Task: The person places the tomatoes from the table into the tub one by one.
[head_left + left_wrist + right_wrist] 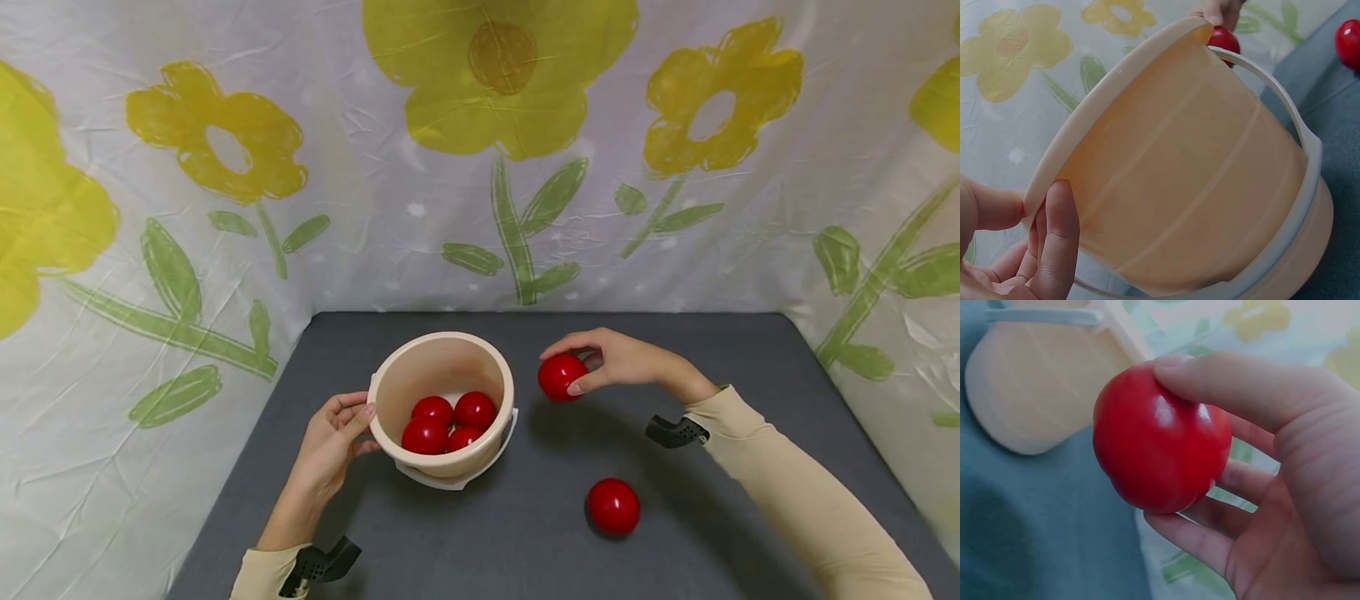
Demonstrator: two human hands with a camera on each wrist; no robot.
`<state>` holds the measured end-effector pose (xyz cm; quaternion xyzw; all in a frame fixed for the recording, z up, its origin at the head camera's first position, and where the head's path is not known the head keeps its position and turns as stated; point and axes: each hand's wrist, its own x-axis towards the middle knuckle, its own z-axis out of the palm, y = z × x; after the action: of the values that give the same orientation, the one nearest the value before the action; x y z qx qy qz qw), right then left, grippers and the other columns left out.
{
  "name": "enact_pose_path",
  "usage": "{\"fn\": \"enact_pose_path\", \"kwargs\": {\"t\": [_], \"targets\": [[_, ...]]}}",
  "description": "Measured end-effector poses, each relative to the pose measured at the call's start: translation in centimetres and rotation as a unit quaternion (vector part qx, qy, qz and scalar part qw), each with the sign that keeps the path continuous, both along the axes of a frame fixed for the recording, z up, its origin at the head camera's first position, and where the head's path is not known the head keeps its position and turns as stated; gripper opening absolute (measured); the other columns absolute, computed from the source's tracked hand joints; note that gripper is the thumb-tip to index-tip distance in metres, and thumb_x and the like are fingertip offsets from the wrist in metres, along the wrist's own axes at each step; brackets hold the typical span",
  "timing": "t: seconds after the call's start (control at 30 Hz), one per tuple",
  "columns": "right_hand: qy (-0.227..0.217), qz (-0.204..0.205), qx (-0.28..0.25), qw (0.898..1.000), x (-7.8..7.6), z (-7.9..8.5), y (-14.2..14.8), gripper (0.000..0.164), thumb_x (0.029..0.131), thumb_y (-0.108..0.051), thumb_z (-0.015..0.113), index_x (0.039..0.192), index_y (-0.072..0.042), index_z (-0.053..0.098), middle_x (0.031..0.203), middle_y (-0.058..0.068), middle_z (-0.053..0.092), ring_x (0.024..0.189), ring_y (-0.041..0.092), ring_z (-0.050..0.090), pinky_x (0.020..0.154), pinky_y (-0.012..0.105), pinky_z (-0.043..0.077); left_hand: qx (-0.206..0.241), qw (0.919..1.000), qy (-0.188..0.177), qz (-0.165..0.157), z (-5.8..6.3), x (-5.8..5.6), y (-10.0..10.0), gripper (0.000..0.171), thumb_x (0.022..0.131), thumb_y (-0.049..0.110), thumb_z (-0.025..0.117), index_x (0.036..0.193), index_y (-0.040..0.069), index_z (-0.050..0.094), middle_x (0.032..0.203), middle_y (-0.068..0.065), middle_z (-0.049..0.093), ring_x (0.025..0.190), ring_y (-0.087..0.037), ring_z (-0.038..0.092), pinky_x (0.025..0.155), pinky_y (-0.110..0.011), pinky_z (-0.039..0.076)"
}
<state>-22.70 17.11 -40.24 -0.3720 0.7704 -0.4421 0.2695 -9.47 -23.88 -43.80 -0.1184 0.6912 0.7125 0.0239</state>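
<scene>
A cream bucket (442,358) with a pale handle (462,479) tilts toward me on the dark table. Several glossy red round fruits (425,435) lie inside it. My left hand (330,442) pinches the rim at its left side, thumb on one face and fingers on the other, as the left wrist view shows. To the right of the bucket, my right hand (611,362) holds another red round fruit (1160,440) between thumb and fingers, above the table. Its skin is smooth and slightly lobed; whether it is an apple or a tomato I cannot tell.
One more red fruit (613,507) rests on the dark grey tabletop (525,550), nearer to me and right of the bucket. A white cloth (337,167) printed with yellow flowers hangs behind and along both sides. Each sleeve carries a black wrist device (677,432).
</scene>
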Motion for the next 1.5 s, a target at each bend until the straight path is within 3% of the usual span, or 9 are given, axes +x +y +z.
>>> {"fn": "enact_pose_path", "kwargs": {"t": [0.33, 0.5, 0.67, 1.07, 1.5], "targets": [[0.007, 0.003, 0.010, 1.000, -1.6, 4.0, -2.6, 0.055, 0.087, -0.016, 0.075, 0.138, -0.016, 0.055, 0.141, 0.009, 0.056, 0.115, 0.028, 0.061, 0.090, 0.037, 0.059, -0.002, 1.0000, 0.000, 0.005, 0.1, 0.1, 0.1, 0.036, 0.097, 0.005, 0.059, 0.127, -0.002, 0.041, 0.088, 0.011, 0.067, 0.072, -0.006, 0.064, 0.060, -0.023, 0.059], [0.018, 0.010, 0.016, 1.000, -2.3, 5.1, -4.3, 0.055, 0.087, -0.018, 0.075, 0.139, -0.019, 0.055, 0.141, 0.006, 0.056, 0.115, 0.025, 0.062, 0.091, 0.036, 0.059, 0.002, 1.0000, 0.004, 0.002, 0.1, 0.2, 0.1, 0.033, 0.097, 0.006, 0.059, 0.125, 0.000, 0.043, 0.088, 0.010, 0.067, 0.071, -0.006, 0.064, 0.060, -0.024, 0.059], [0.033, 0.034, 0.018, 0.999, -2.6, 5.5, -6.2, 0.055, 0.087, -0.017, 0.076, 0.138, -0.017, 0.056, 0.136, 0.005, 0.059, 0.113, 0.023, 0.062, 0.091, 0.035, 0.059, 0.000, 1.0000, 0.003, 0.000, 0.0, 0.2, 0.1, 0.031, 0.098, 0.006, 0.059, 0.125, 0.001, 0.044, 0.090, 0.009, 0.067, 0.072, -0.006, 0.063, 0.060, -0.024, 0.059], [0.014, 0.102, 0.000, 0.995, -3.4, 5.2, -10.6, 0.054, 0.087, -0.014, 0.073, 0.138, -0.011, 0.056, 0.132, 0.006, 0.061, 0.113, 0.022, 0.062, 0.093, 0.035, 0.058, -0.001, 1.0000, 0.005, -0.003, 0.1, 0.2, 0.1, 0.033, 0.098, 0.007, 0.059, 0.125, 0.001, 0.043, 0.091, 0.008, 0.068, 0.072, -0.006, 0.063, 0.060, -0.023, 0.059], [0.048, 0.154, 0.012, 0.987, -4.0, 4.9, -14.2, 0.056, 0.084, -0.013, 0.075, 0.137, -0.008, 0.057, 0.132, 0.006, 0.062, 0.116, 0.021, 0.057, 0.094, 0.030, 0.057, -0.003, 1.0000, 0.003, -0.002, 0.1, 0.2, 0.0, 0.030, 0.098, 0.006, 0.058, 0.124, 0.002, 0.044, 0.091, 0.007, 0.068, 0.072, -0.007, 0.063, 0.060, -0.024, 0.059]]}}
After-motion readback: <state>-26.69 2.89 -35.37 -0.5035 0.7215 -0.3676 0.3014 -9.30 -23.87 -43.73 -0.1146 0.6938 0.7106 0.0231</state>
